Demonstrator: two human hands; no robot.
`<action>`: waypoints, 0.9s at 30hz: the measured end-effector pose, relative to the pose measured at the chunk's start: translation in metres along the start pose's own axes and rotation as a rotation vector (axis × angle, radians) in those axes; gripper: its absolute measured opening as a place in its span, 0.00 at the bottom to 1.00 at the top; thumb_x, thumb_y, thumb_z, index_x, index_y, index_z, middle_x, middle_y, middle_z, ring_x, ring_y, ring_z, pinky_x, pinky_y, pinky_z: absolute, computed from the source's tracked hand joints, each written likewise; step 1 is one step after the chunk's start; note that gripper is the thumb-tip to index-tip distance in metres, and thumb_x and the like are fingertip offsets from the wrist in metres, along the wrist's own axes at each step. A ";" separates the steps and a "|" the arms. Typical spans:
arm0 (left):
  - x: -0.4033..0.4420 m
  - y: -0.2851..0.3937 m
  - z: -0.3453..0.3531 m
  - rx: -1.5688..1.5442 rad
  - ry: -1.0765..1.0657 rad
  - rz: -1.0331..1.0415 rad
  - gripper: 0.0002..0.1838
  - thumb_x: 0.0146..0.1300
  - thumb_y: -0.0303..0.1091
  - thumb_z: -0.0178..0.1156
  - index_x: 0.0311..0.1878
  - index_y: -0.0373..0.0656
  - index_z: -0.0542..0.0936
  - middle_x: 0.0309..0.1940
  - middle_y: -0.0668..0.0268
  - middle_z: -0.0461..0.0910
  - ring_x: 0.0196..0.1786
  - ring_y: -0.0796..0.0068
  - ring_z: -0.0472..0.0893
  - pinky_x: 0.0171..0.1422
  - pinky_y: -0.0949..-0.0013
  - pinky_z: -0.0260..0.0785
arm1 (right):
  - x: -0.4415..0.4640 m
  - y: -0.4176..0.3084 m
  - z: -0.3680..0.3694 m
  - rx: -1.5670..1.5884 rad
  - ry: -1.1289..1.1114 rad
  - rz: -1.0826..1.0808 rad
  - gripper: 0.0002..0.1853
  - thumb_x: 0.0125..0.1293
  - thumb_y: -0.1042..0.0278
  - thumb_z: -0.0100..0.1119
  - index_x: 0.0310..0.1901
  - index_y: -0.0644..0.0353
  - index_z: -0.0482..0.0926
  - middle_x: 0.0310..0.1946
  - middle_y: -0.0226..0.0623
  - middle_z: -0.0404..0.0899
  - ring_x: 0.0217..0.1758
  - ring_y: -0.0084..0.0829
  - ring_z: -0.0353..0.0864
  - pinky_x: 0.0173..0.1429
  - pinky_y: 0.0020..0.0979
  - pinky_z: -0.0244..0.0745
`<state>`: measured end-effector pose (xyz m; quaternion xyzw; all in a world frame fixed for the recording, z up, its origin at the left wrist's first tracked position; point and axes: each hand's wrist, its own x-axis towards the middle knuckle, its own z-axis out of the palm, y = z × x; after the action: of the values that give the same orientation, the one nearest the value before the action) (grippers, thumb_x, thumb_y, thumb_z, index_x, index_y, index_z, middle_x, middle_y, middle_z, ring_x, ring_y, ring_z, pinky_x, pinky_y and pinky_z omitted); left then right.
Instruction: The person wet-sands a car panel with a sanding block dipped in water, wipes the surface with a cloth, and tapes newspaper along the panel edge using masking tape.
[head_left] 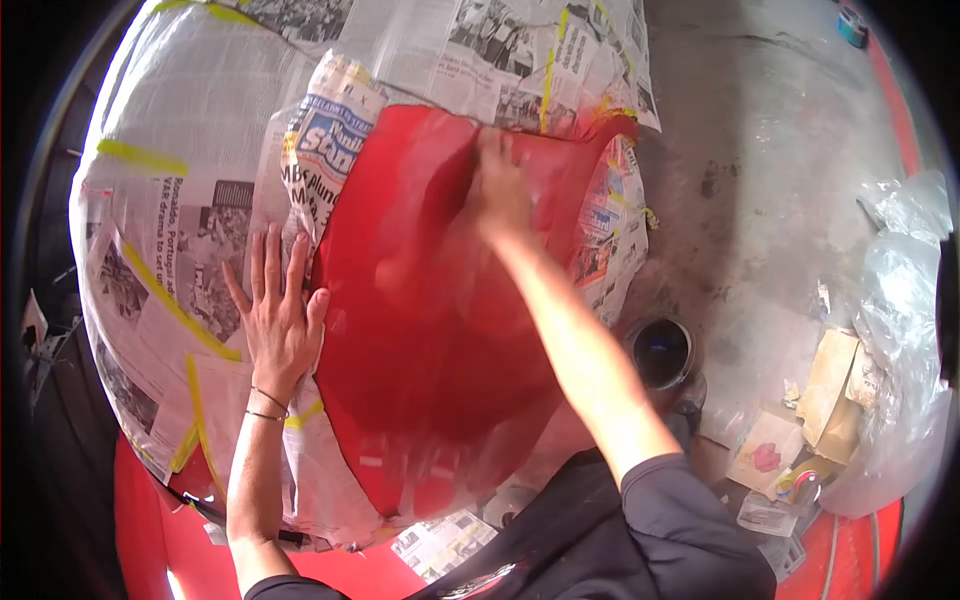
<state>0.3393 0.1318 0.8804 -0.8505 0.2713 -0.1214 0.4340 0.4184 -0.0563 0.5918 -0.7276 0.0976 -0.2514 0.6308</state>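
My left hand (277,332) lies flat with its fingers spread on the newspaper (215,235) along the left edge of a glossy red panel (430,340). The panel looks like part of a vehicle body, with newspaper masking around it held by yellow tape (145,157). My right hand (502,190) is over the upper part of the panel, blurred by motion. Its fingers point away from me, and whether anything is under them I cannot make out.
A dark bucket (662,352) stands on the grey floor to the right of the panel. Farther right are cardboard pieces (832,385) and crumpled clear plastic sheeting (895,300). A blue-rimmed tape roll or can (852,28) sits at the top right.
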 end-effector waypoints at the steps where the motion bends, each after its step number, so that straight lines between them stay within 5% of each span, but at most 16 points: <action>1: -0.002 -0.001 0.000 0.002 -0.001 -0.005 0.37 0.86 0.61 0.44 0.92 0.59 0.61 0.94 0.60 0.52 0.96 0.55 0.47 0.94 0.29 0.22 | 0.008 -0.002 -0.007 -0.039 -0.023 -0.007 0.40 0.73 0.80 0.52 0.86 0.71 0.58 0.88 0.63 0.59 0.89 0.67 0.59 0.92 0.66 0.50; 6: -0.002 -0.003 0.006 0.001 0.045 -0.011 0.37 0.87 0.63 0.42 0.92 0.61 0.61 0.94 0.62 0.53 0.96 0.57 0.48 0.94 0.29 0.24 | -0.060 -0.020 0.024 -0.005 -0.012 -0.094 0.40 0.72 0.83 0.49 0.87 0.69 0.57 0.89 0.62 0.57 0.90 0.65 0.58 0.93 0.64 0.48; 12: -0.007 -0.004 0.012 0.052 0.074 -0.015 0.35 0.88 0.63 0.40 0.91 0.65 0.62 0.93 0.65 0.54 0.95 0.60 0.49 0.95 0.30 0.25 | -0.011 0.005 0.017 0.010 0.087 -0.174 0.41 0.73 0.84 0.48 0.88 0.65 0.57 0.88 0.61 0.58 0.91 0.65 0.57 0.94 0.62 0.46; 16: -0.005 -0.003 0.014 0.037 0.109 -0.013 0.35 0.88 0.63 0.41 0.91 0.64 0.63 0.93 0.64 0.56 0.95 0.60 0.50 0.95 0.30 0.26 | -0.072 -0.008 0.028 0.019 0.033 -0.221 0.34 0.78 0.80 0.44 0.85 0.64 0.64 0.86 0.58 0.64 0.88 0.65 0.62 0.89 0.63 0.60; 19: -0.006 0.000 0.012 0.020 0.129 -0.009 0.35 0.87 0.63 0.43 0.90 0.63 0.64 0.92 0.64 0.58 0.94 0.58 0.53 0.95 0.30 0.27 | 0.017 0.020 0.020 0.113 0.119 -0.275 0.34 0.77 0.81 0.43 0.85 0.65 0.65 0.86 0.57 0.65 0.87 0.67 0.63 0.90 0.62 0.58; 23: -0.009 -0.001 0.018 0.026 0.186 0.002 0.34 0.87 0.62 0.45 0.89 0.63 0.66 0.90 0.62 0.62 0.93 0.56 0.56 0.95 0.30 0.30 | -0.056 -0.008 0.024 0.028 0.141 -0.258 0.36 0.73 0.83 0.44 0.84 0.68 0.64 0.85 0.64 0.64 0.87 0.69 0.63 0.92 0.61 0.51; 27: -0.011 -0.005 0.027 0.038 0.267 0.016 0.33 0.87 0.63 0.45 0.89 0.64 0.67 0.89 0.62 0.64 0.92 0.57 0.57 0.95 0.29 0.32 | -0.198 -0.024 0.053 0.056 0.055 -0.344 0.36 0.75 0.83 0.46 0.85 0.69 0.64 0.84 0.66 0.65 0.87 0.68 0.64 0.88 0.65 0.60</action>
<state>0.3437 0.1580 0.8686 -0.8161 0.3310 -0.2354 0.4112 0.2704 0.0849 0.5624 -0.7084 -0.0181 -0.3782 0.5957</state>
